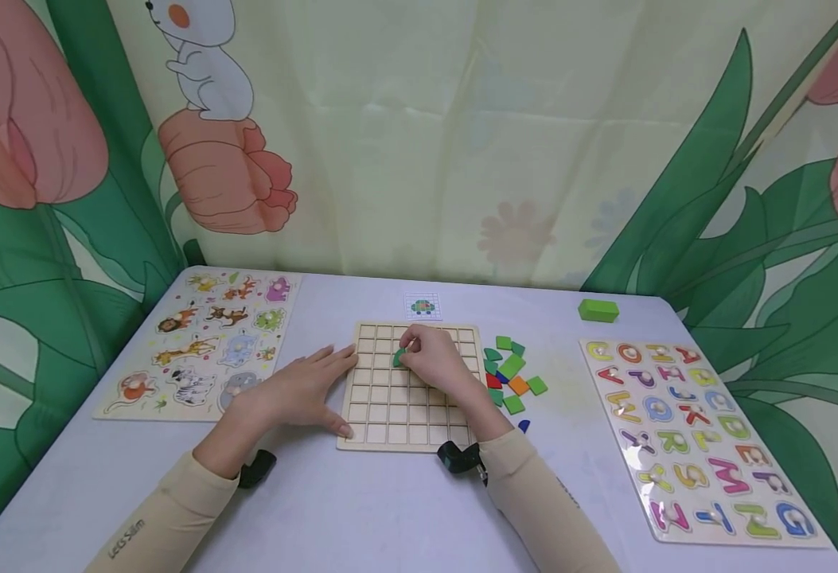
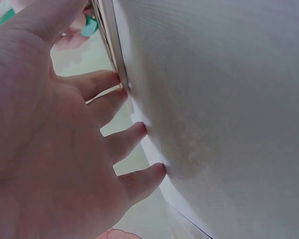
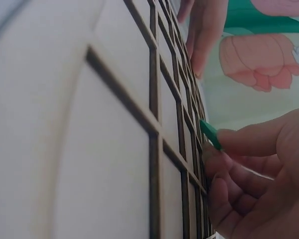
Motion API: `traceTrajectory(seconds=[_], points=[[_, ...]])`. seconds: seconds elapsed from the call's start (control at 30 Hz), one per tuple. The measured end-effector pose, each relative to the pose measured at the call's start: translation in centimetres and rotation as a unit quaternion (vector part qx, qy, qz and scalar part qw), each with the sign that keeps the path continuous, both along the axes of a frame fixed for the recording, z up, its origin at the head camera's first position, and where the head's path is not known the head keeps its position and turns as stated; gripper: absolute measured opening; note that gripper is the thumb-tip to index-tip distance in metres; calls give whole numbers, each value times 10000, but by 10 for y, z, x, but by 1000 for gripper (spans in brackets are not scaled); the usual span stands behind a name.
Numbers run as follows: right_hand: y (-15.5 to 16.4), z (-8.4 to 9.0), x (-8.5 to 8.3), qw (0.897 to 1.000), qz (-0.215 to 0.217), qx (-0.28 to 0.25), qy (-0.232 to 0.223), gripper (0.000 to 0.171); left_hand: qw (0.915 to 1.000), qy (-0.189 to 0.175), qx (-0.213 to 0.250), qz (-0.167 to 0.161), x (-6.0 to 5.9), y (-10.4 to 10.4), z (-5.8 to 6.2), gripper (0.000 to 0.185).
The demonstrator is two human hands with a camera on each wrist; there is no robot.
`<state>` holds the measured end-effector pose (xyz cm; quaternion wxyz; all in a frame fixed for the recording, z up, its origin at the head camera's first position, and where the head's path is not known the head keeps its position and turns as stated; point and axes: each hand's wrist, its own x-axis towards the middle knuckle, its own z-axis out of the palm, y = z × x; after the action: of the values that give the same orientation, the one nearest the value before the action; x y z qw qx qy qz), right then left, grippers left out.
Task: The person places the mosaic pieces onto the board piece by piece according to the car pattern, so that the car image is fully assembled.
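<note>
Pale curtain cloth [image 1: 404, 175], printed with big tulips, is hanging behind the white-covered table [image 1: 347, 509] I am watching from afar. At the grip, I am seeing the right hand [image 1: 433, 362] pinching a small green piece [image 1: 398, 358] between thumb and fingers, the gap being no wider than the piece. It is slanting over the upper-middle cells of a wooden grid board [image 1: 376, 412]; whether its edge is touching the dividers, I cannot make out. The left hand [image 1: 302, 391] is spreading its fingers wide and holding nothing, forefinger and thumb touching the board's left edge. Just right of the board, loose pieces are lying scattered: green squares [image 1: 512, 366], a red piece [image 1: 493, 381], an orange square [image 1: 518, 386]; a blue piece [image 1: 524, 426] is lying near the right sleeve [image 1: 540, 485]. Beyond the board's far edge, a small printed card [image 1: 422, 306] is lying flat. Farther out, an animal puzzle [image 1: 175, 414] is resting on the left, a letter puzzle [image 1: 694, 533] on the right, and a bright green block [image 1: 598, 310] is sitting behind the letters.
</note>
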<state>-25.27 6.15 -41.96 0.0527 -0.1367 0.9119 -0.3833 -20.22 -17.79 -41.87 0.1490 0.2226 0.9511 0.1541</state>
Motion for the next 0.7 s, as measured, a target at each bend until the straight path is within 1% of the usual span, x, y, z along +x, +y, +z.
traceTrajectory(seconds=[0.3, 0.53, 0.63, 0.7], points=[[-1, -1, 1, 9997, 34, 104, 195, 3, 10000, 24, 21, 31, 0, 0, 0, 120], [-1, -4, 0, 9997, 35, 176, 177, 4, 10000, 37, 38, 30, 0, 0, 0, 120], [-1, -3, 1, 9996, 102, 218, 154, 3, 10000, 44, 25, 18, 0, 0, 0, 121], [-1, -2, 1, 9991, 204, 352, 108, 3, 10000, 33, 21, 29, 0, 0, 0, 121]])
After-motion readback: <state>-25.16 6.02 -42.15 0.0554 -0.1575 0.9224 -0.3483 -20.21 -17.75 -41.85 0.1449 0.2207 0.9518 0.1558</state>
